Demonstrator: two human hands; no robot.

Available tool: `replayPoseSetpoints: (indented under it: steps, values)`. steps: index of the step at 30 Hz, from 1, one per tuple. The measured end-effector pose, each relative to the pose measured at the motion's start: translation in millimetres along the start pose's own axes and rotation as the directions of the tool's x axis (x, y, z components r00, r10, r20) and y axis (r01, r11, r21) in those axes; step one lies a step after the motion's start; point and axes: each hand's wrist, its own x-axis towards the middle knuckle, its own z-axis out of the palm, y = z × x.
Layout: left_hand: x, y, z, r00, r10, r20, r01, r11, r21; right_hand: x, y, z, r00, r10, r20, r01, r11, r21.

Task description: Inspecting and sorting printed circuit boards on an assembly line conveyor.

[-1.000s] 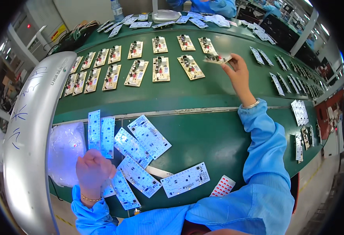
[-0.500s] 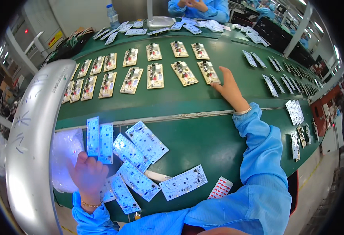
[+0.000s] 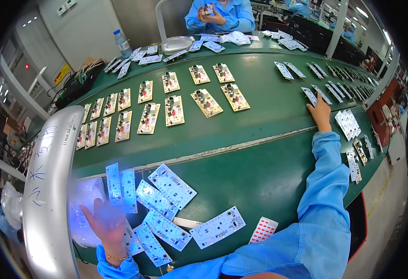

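Note:
My right hand (image 3: 321, 113) reaches out to the right over the green bench. Its thumb and fingers are at the near end of a thin white circuit board (image 3: 309, 95), on either side of it. A second white circuit board (image 3: 323, 94) lies close beside that one. Under the lamp's bluish glare my left hand (image 3: 105, 221) hovers with its thumb spread away and its blurred fingers extended, holding nothing. Near it lie two narrow circuit boards (image 3: 113, 184), and to its right several larger white circuit boards (image 3: 172, 186) overlap in a loose pile.
Two rows of yellowish boards with components (image 3: 174, 110) stand across the bench. A big silver lamp (image 3: 50, 195) borders the left, beside a clear plastic bag (image 3: 85, 200). A red-dotted sticker sheet (image 3: 263, 229) lies near my body. Opposite, a person in blue (image 3: 220, 16) holds a small board.
My right hand has gone from the yellowish boards to the white boards at the right. My left thumb has spread outward. The view has shifted, and the person opposite now visibly holds a board.

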Motion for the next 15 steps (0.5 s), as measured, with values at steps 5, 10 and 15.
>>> replayPoseSetpoints:
  steps: [5, 10, 15]
  values:
    - [-3.8, 0.9, -1.5, 1.000, 0.005, 0.025, -0.006, 0.999, 0.040, 3.5, -10.2, 2.7, 0.998, 0.056, 0.007, -0.056, 0.998, 0.011]
    - [-2.9, -5.5, -4.8, 0.991, -0.052, 0.124, 0.038, 0.993, 0.113, 2.7, -0.6, 4.6, 0.989, 0.146, 0.013, -0.146, 0.989, 0.039]
    - [-10.0, -4.8, 4.2, 0.978, -0.086, 0.191, -0.028, 0.850, 0.526, 0.1, -15.0, 21.3, 0.944, -0.091, -0.317, 0.216, 0.897, 0.385]
